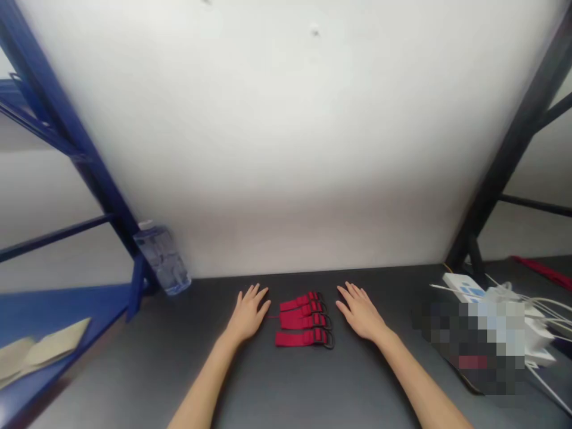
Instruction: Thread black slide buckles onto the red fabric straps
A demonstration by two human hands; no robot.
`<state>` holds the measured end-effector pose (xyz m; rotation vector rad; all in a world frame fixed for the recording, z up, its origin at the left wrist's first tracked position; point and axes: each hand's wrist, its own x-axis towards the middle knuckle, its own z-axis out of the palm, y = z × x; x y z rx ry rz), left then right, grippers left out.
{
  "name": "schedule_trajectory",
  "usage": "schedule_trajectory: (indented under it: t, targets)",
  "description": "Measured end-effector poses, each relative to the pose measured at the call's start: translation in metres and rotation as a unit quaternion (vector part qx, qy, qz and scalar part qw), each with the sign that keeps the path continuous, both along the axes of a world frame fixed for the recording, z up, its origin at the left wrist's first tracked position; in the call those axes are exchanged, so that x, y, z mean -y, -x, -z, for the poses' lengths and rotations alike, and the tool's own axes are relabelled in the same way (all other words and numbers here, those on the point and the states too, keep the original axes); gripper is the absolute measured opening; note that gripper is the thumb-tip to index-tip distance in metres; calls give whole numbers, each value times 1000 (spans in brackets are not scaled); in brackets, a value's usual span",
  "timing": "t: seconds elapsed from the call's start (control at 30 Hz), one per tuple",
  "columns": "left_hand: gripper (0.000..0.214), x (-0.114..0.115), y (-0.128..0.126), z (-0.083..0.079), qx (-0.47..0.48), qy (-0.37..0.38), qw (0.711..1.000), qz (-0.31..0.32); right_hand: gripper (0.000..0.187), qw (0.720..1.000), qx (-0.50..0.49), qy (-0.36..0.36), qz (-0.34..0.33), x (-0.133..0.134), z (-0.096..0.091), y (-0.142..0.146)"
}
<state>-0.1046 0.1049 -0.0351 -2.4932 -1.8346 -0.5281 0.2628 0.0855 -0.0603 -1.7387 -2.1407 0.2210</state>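
Note:
Several short red webbing straps [292, 338] with black buckles and D-rings lie side by side on the dark tabletop [277, 387], their hardware pointing right. My left hand [246, 314] rests flat on the table to the left of the straps, fingers stretched out. To their right, my right hand [361, 311] lies palm down with its fingers spread. Neither hand touches a strap or holds anything. A thin red thread runs from the straps toward my left hand.
A clear bottle [163, 257] stands at the back left by a blue metal post [96, 173]. On the right are a white power strip [462, 285], tangled white cables and a pixelated dark object [473, 351]. Beige pieces [58, 344] lie on a blue surface at left. A white wall [304, 149] rises behind.

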Motion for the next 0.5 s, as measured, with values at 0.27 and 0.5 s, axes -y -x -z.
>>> schedule_trajectory:
  t: [0.27,0.5]
  targets:
    - [50,0,0,0,-2,0,1000,-1,60,1000,6,-4,-2,2,-2,0]
    - [50,0,0,0,-4,-2,1000,-3,59,1000,3,2,-2,2,-6,-1]
